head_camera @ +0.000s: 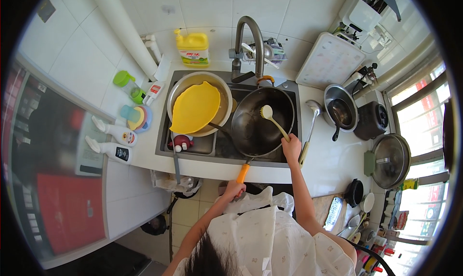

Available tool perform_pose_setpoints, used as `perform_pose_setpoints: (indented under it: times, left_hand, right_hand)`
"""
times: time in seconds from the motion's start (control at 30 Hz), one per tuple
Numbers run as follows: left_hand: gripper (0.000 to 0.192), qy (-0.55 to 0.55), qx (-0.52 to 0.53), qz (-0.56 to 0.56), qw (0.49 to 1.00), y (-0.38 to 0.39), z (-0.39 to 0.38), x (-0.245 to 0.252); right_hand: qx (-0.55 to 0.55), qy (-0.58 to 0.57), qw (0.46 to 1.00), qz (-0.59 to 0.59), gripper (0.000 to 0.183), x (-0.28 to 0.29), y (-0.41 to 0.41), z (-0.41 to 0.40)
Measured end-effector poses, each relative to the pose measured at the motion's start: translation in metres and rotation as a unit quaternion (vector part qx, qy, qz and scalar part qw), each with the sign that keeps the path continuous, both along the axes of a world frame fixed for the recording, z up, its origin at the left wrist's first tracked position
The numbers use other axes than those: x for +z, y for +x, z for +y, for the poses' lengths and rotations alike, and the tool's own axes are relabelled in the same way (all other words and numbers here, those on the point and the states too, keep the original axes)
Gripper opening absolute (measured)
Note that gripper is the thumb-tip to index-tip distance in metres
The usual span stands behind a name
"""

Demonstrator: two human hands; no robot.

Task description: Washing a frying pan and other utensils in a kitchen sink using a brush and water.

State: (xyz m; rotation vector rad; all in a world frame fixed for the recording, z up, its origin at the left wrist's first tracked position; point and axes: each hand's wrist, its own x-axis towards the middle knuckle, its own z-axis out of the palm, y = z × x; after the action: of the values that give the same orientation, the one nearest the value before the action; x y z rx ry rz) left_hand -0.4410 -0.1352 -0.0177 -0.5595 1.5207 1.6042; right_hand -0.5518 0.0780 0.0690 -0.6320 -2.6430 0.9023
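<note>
A dark wok (249, 131) rests over the right part of the sink, below the curved metal faucet (249, 26). My left hand (234, 190) grips the end of its orange handle (243, 173) at the counter's front edge. In my right hand (291, 149) is the handle of a dish brush (267, 112), whose round bristled head is over the inside of the wok. Left of the wok, a metal basin (226, 87) holds a yellow leaf-shaped plastic piece (197, 107). A dark red object (182, 142) with white parts lies in the sink's left compartment.
A metal ladle (313, 111) lies right of the sink, near a steel bowl (327, 98) with a small dark pan inside. A yellow detergent jug (193, 50) stands behind the sink. White spray bottles (121, 153) and a green-lidded bottle (130, 86) are on the left. A cutting board (329, 60) leans behind.
</note>
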Motion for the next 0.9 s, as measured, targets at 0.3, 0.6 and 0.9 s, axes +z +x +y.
perform_pose_setpoints:
  times: [0.3,0.6,0.9]
  left_hand:
    - [0.017,-0.041,-0.021,0.097,0.994,0.007,0.012,0.012]
    - [0.035,-0.067,-0.117,0.136,0.982,0.004,0.021,0.022]
    - [0.033,0.018,-0.072,0.103,0.992,0.005,0.024,0.02]
  right_hand:
    - [-0.044,-0.071,0.996,-0.039,0.022,-0.068,0.002,0.042]
    - [-0.032,-0.069,0.994,-0.073,0.026,-0.086,-0.008,0.063]
    - [-0.083,-0.108,0.981,-0.137,0.023,-0.125,-0.009,0.069]
